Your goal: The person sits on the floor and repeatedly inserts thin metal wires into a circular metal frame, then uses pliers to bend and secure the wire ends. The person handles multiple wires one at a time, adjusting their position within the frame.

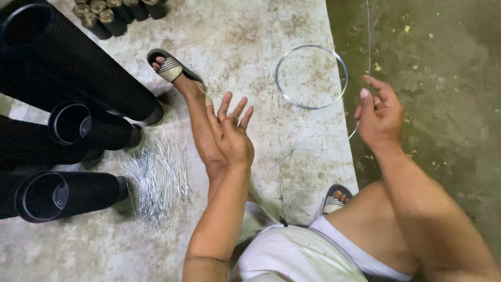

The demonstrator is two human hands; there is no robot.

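We looked all over the floor and by our hands, and we saw no boxes, labels, signs or screens at all.

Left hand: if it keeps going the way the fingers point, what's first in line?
Probably bare concrete floor. The left hand is open, fingers aimed up-frame, passing between the sandalled foot and the wire coil. Depth unclear.

I see a pale, stained concrete floor carrying everything. On it lie a heap of short silvery wire pieces, a coil of wire, black tubes on their sides, and bundled dark rolls at the top.
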